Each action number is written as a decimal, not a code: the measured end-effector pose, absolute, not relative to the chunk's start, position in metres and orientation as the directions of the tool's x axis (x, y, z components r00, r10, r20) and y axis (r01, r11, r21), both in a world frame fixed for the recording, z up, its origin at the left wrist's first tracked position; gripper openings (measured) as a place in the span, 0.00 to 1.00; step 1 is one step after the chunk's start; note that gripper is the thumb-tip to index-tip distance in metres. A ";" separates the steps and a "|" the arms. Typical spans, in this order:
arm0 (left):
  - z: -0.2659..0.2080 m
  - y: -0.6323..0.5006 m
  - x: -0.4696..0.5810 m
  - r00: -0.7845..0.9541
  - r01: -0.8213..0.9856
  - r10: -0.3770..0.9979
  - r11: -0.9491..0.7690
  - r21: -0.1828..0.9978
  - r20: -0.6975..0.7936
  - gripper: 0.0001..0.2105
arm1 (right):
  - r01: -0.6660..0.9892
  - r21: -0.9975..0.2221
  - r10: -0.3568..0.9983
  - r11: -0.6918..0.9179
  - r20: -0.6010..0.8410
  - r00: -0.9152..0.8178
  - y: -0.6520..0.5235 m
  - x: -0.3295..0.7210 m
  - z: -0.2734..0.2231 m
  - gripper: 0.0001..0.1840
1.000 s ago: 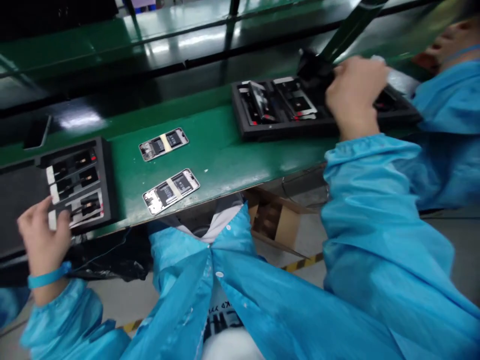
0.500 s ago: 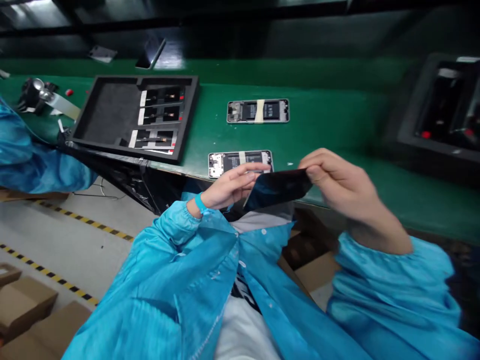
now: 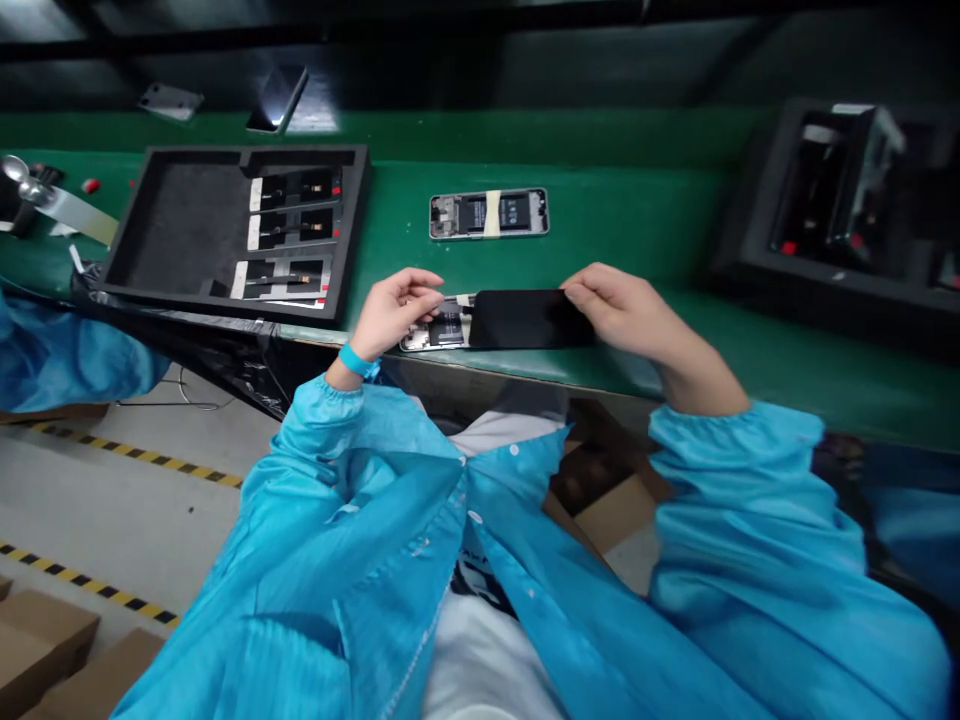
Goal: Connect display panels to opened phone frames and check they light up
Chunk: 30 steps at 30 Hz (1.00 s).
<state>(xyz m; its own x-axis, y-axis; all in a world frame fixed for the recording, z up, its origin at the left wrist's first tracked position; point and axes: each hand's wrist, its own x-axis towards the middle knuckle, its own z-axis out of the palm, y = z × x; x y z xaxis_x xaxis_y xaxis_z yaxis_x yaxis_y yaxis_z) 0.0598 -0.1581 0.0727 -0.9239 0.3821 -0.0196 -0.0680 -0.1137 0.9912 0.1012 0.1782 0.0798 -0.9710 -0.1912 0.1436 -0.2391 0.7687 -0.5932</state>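
Pinching the black screen (image 3: 521,320), the right hand (image 3: 628,315) angles inward — left hand (image 3: 391,312) curled over phone (image 3: 450,332), grip unclear.

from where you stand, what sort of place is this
Probably a phone assembly or repair workshop: two opened phones lie on a green workbench, a black foam tray holds what look like phone screens, and yellow-and-black stripes mark the floor.
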 end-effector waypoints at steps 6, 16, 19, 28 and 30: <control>0.076 -0.162 0.045 -0.882 -0.030 0.468 0.069 0.997 -0.059 0.07 | -0.332 -0.390 -0.200 0.859 0.339 -0.919 0.159 0.085 0.070 0.21; 0.057 -0.181 0.051 -0.894 0.253 0.415 0.157 0.955 0.168 0.08 | -0.696 -0.425 -0.527 0.578 0.457 -0.717 0.064 0.078 0.049 0.20; 0.057 -0.197 0.065 -0.796 0.574 0.426 0.305 0.760 0.430 0.10 | -0.723 -0.404 -0.547 0.560 0.476 -0.689 0.078 0.077 0.044 0.18; 0.036 -0.219 0.068 -0.599 0.787 0.676 0.398 0.471 0.429 0.17 | -0.730 -0.398 -0.548 0.556 0.484 -0.682 0.076 0.082 0.044 0.19; 0.035 -0.219 0.067 -0.598 0.786 0.681 0.397 0.473 0.423 0.17 | -0.729 -0.405 -0.544 0.553 0.488 -0.683 0.073 0.083 0.045 0.19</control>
